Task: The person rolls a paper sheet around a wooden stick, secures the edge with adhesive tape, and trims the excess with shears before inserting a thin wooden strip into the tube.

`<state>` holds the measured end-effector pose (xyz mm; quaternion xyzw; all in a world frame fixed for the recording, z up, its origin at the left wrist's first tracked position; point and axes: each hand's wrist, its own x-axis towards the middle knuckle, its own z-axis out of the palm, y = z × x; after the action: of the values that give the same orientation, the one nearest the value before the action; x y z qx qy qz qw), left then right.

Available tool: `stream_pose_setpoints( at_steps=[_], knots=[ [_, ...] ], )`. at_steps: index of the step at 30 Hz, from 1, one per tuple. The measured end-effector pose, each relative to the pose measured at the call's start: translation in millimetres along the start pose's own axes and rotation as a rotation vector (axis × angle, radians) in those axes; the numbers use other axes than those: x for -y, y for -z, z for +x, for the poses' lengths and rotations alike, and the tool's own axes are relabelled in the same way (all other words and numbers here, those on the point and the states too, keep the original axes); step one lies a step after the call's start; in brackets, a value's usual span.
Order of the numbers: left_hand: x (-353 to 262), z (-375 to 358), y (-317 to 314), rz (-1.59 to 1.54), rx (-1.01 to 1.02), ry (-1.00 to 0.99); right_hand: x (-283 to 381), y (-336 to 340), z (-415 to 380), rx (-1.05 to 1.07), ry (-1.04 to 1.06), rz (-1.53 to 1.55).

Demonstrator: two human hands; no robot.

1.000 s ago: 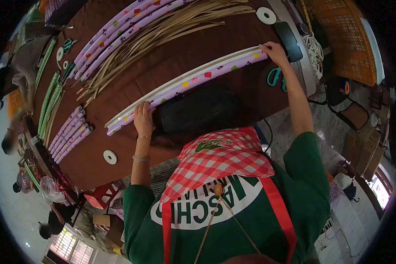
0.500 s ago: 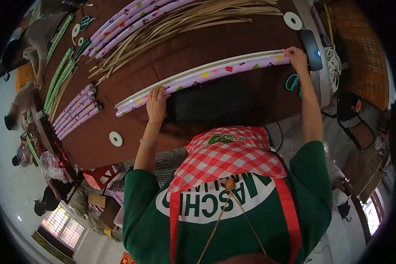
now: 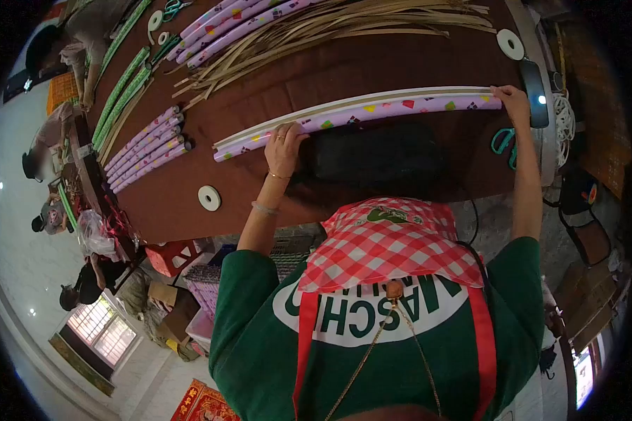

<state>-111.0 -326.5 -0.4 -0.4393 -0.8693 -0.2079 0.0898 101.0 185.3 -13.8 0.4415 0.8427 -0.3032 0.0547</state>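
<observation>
with the left hand [image 3: 282,144] pressed flat and the right hand [image 3: 514,99] pinching its end, the long purple roll [image 3: 372,112] could unroll on the counter [image 3: 260,91] if either slips.

On my worktop [image 3: 372,70], counted quick: 1 long lilac wrapped tube [image 3: 372,112] under my fingers, w/ 1 pale strip [image 3: 358,101] along its far edge. 1 black bag [image 3: 372,161] just beside it. 3 white tape rolls: [image 3: 208,198], [image 3: 510,43], [image 3: 154,19]. 2 teal scissors: [image 3: 504,142], [image 3: 173,7]. 1 pile of tan strips [image 3: 330,24], too many to count. Approx 4 short lilac tubes [image 3: 147,147], approx 3 long ones [image 3: 239,19]. Green tubes [image 3: 123,95]: can't count.
</observation>
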Motion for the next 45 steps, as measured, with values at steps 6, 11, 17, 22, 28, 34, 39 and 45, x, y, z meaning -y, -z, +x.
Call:
stream_pose_setpoints(
  at_steps=[6, 11, 17, 22, 28, 34, 39, 45],
  knots=[
    [-0.1, 1.5, -2.4, -0.037, -0.033, -0.021, -3.9, 1.5, 4.2, 0.018, 0.018, 0.067],
    [0.4, 1.4, -5.2, -0.051, -0.052, -0.008, -3.7, 3.6, 5.1, 0.114, -0.076, 0.209],
    [1.8, 3.0, -5.9, -0.029, -0.038, 0.004, -4.3, 3.7, -2.2, 0.12, 0.003, 0.34],
    [4.6, 2.9, -7.4, -0.027, -0.012, 0.013, -4.1, 0.0, -1.5, 0.082, -0.004, 0.278],
    [6.4, 4.1, -8.7, -0.042, -0.029, 0.019, -7.1, 2.4, 2.8, 0.121, -0.049, 0.351],
    [6.4, 4.3, -6.0, -0.03, 0.016, 0.063, -5.2, 0.8, 5.5, 0.065, -0.07, 0.383],
    [8.2, 6.3, -8.2, 0.002, -0.005, 0.027, -5.5, 0.3, 2.6, 0.056, -0.063, 0.39],
    [10.8, 8.0, -9.3, -0.017, -0.002, 0.007, -4.6, 2.6, 4.1, 0.109, -0.091, 0.454]
  ],
)
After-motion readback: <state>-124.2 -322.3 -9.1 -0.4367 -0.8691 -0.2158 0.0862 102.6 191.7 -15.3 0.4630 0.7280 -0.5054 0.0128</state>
